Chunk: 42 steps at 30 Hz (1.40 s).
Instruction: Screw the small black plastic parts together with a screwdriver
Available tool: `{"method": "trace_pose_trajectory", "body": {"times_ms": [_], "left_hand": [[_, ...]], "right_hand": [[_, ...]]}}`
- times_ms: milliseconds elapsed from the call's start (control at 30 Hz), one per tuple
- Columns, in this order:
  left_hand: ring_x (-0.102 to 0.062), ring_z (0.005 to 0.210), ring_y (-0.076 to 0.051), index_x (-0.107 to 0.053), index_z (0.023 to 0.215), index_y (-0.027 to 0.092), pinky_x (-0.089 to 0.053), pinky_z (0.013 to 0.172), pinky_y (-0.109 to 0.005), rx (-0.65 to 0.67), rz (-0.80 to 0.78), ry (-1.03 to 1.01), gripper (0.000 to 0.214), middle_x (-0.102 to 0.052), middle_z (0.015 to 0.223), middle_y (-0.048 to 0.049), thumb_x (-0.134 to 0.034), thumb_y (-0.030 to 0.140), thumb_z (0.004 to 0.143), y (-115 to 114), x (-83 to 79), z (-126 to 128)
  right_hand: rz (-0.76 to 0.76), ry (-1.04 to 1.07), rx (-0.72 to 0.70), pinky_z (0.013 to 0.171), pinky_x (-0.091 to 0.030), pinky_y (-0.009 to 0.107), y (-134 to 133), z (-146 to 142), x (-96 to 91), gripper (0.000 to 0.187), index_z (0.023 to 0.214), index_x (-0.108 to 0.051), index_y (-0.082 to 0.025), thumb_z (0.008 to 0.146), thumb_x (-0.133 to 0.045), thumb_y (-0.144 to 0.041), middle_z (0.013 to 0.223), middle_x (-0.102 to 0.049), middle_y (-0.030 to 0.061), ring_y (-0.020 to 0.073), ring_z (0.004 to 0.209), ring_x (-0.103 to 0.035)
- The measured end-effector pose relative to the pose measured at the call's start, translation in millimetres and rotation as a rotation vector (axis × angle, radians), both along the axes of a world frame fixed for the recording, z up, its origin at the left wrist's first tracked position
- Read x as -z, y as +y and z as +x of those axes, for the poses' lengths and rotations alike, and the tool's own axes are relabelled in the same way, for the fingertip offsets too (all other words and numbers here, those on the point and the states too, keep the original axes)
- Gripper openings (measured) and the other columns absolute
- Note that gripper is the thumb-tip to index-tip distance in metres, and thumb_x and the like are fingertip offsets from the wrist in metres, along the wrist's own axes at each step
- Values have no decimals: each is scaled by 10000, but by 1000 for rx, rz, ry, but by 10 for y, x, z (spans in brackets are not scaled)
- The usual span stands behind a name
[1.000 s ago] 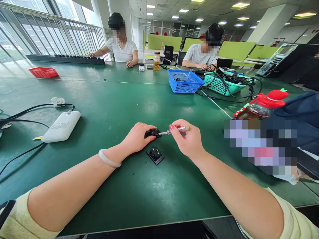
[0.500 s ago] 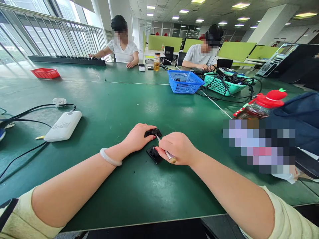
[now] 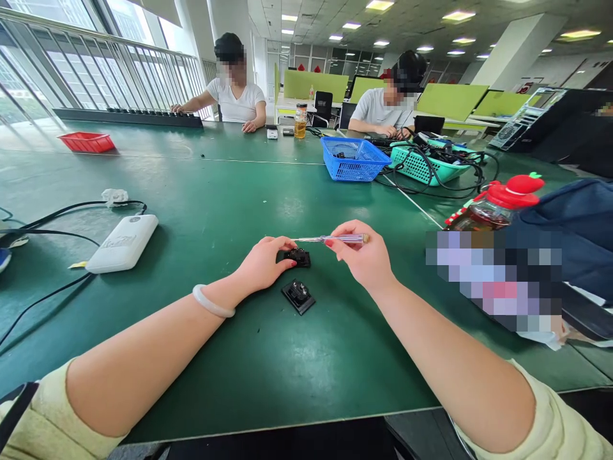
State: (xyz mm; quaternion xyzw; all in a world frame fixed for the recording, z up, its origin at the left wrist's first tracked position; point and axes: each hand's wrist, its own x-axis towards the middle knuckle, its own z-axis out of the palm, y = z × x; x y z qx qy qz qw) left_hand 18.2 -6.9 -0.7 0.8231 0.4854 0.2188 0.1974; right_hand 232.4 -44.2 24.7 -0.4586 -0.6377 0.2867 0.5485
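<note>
My left hand (image 3: 265, 262) rests on the green table, its thumb and fingers closed on a small black plastic part (image 3: 299, 257). In my right hand (image 3: 366, 255) is a screwdriver (image 3: 352, 239) with a clear purplish handle, gripped between thumb and fingers. Its thin metal shaft lies nearly level and points left, the tip close to my left fingertips. Whether the tip touches anything I cannot tell. A second black plastic part (image 3: 299, 296), with shiny metal bits on top, lies on the table just below the first, touched by neither hand.
A white power bank (image 3: 122, 243) with black cables lies at left. Farther off are a red tray (image 3: 87, 142), a blue basket (image 3: 355, 160) and a green basket (image 3: 426, 167) of cables. A red-lidded bottle (image 3: 493, 204) stands at right. Two people sit across the table.
My right hand has lifted up and right, away from the black part, and the screwdriver has turned from steep to nearly level. The lower black part is now uncovered. My left hand stays put.
</note>
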Motion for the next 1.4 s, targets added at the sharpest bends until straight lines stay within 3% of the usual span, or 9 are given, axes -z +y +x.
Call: {"method": "trace_pose_trajectory", "body": {"times_ms": [133, 767, 1133, 1267, 1400], "left_hand": [[-543, 1151, -261, -640, 1114, 251, -458, 1001, -427, 32, 3, -6, 286, -685, 1126, -37, -605, 344, 846, 11, -3, -5], [-542, 1138, -250, -644, 1115, 254, -447, 994, -396, 26, -9, 5, 286, -696, 1102, -22, -616, 351, 847, 2, -26, 8], [-537, 1138, -250, -645, 1116, 258, -443, 991, -401, 39, -5, 4, 278, -697, 1099, -20, -615, 343, 853, 13, -6, -5], [-548, 1121, -250, -643, 1110, 246, -447, 983, -398, 44, 7, 0, 276, -700, 1087, -25, -605, 343, 853, 10, -9, 2], [-561, 1099, -239, -641, 1101, 230, -457, 969, -386, 34, 6, 3, 270, -698, 1094, -25, -602, 314, 846, 3, -13, 14]], "right_hand": [[-63, 118, 15, 432, -393, 227, 29, 8, 29, 390, 725, -543, -209, 796, -666, -573, 535, -534, -50, 90, 438, -477], [190, -112, 145, 447, -381, 228, -82, -78, 53, 359, 640, -556, -211, 788, -707, -501, 500, -542, -46, 88, 425, -475], [182, -126, 171, 452, -375, 223, -62, -76, 75, 379, 642, -537, -212, 806, -680, -522, 515, -548, -42, 87, 430, -468], [321, -276, 184, 445, -316, 214, -96, -91, 60, 403, 579, -467, -207, 839, -666, -442, 479, -466, -58, 73, 431, -394], [579, -578, 27, 454, -277, 219, -160, -136, 58, 388, 557, -405, -200, 890, -583, -291, 486, -395, -63, 70, 446, -321]]}}
